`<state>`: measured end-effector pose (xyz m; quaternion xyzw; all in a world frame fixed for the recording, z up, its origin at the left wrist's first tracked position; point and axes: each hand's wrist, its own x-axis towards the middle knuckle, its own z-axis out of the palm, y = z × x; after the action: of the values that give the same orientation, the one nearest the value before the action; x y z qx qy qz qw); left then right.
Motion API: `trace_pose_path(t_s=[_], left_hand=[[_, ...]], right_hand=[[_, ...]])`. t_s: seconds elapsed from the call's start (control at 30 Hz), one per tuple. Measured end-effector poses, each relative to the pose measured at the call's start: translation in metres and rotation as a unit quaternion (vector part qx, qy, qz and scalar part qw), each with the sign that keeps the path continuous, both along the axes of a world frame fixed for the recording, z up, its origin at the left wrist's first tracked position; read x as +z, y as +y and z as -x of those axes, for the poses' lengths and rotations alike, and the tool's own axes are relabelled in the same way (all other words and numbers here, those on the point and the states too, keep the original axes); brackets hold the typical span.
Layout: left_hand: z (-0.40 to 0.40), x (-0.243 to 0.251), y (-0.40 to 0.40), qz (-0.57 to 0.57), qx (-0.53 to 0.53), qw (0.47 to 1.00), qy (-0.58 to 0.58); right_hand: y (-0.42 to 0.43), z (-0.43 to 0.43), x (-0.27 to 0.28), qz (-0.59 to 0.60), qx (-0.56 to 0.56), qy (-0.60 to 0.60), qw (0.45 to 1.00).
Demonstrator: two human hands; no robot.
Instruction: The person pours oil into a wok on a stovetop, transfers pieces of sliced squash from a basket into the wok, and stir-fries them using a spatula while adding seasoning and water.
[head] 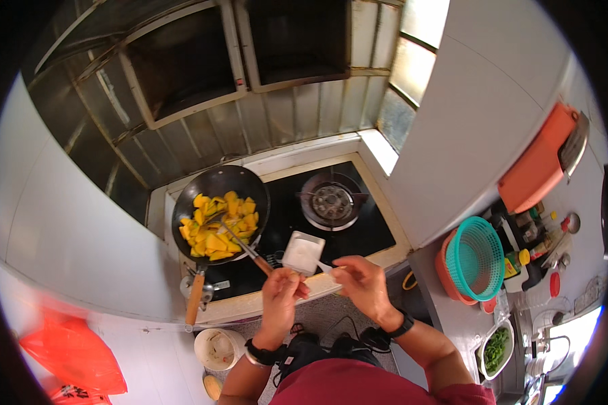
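My left hand [283, 296] grips the near corner of a small box [315, 246] filled with white granules [302, 254]. In my right hand [362, 283] is a small white spoon [325, 267], its far end at the box's edge. Yellow pumpkin-like pieces [215, 242], some with green skin, lie in a black wok [182, 207] on the left burner. A metal spatula leans in the wok, and its wooden handle [263, 264] reaches to my left hand; whether my fingers touch it, I cannot tell.
The right gas burner [333, 200] carries no pan. The wok's wooden handle [195, 301] juts over the hob's front edge. A white bucket [219, 348] stands below left. On the right counter are a teal colander [473, 258], bottles, and a white basin [509, 344] of greens.
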<state>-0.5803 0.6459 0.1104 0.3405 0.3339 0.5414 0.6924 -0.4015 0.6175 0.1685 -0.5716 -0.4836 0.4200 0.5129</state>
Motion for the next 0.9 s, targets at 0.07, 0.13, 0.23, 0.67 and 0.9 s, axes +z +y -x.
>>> trace_pose_path(t_s=[0.07,0.13,0.23,0.67,0.9], left_hand=[[-0.04,-0.025,0.004,0.041,-0.047,0.997,-0.048],[-0.081,-0.056,0.015,0.082,-0.092,0.991,-0.058],[-0.15,-0.11,0.032,0.131,-0.135,0.981,-0.049],[-0.301,-0.215,0.072,0.222,-0.047,0.973,0.037],[-0.198,-0.196,0.025,0.084,-0.063,0.986,0.131]], right_hand=[[-0.031,-0.041,-0.015,-0.005,-0.088,-0.02,0.996],[-0.063,-0.08,-0.03,0.043,-0.152,0.0,0.988],[-0.119,-0.127,-0.051,0.118,-0.211,-0.022,0.97],[-0.215,-0.181,-0.083,0.191,-0.157,-0.019,0.969],[-0.131,-0.148,-0.094,0.172,0.028,-0.054,0.983]])
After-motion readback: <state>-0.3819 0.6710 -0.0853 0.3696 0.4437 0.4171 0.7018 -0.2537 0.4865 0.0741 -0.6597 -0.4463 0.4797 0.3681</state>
